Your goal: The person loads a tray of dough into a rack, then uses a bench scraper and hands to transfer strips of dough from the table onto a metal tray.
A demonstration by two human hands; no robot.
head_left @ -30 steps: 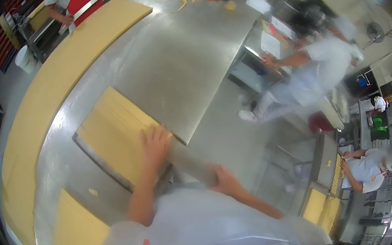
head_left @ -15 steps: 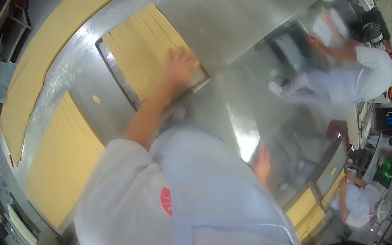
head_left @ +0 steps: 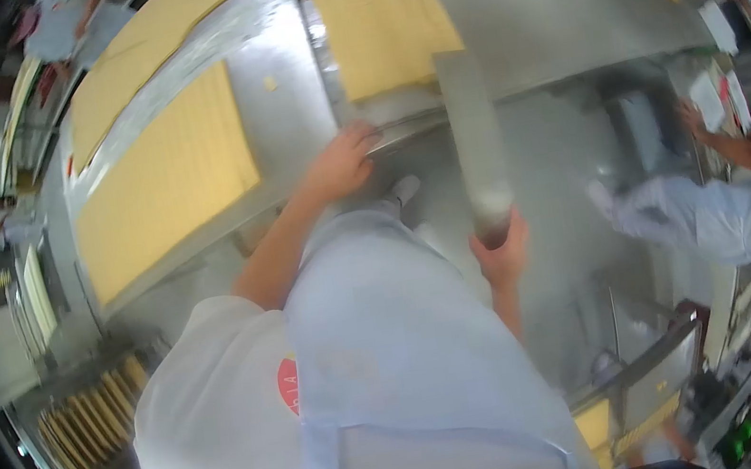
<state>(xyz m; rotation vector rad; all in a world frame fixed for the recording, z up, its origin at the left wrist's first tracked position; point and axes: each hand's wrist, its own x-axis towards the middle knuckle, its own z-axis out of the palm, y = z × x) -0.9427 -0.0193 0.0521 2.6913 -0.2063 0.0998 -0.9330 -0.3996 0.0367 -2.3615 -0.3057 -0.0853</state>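
My right hand is wrapped round the dark handle of a long, wide, flat metal spatula. Its blade points away from me, and its far end overlaps the corner of a yellow dough sheet in my view; I cannot tell if they touch. That sheet lies in a shallow metal tray near the table's front edge. Curled at the tray's near rim is my left hand, its fingers bent over the edge and partly hidden. A larger yellow sheet lies to the left.
A long yellow sheet runs along the far side of the metal table. One co-worker stands to the right, another person at the far left. A rack of filled trays is at lower left; a small scrap lies on the table.
My left hand has come off the dough sheet back to the tray's near rim. My right hand has raised the spatula forward towards the sheet. The whole view has turned.
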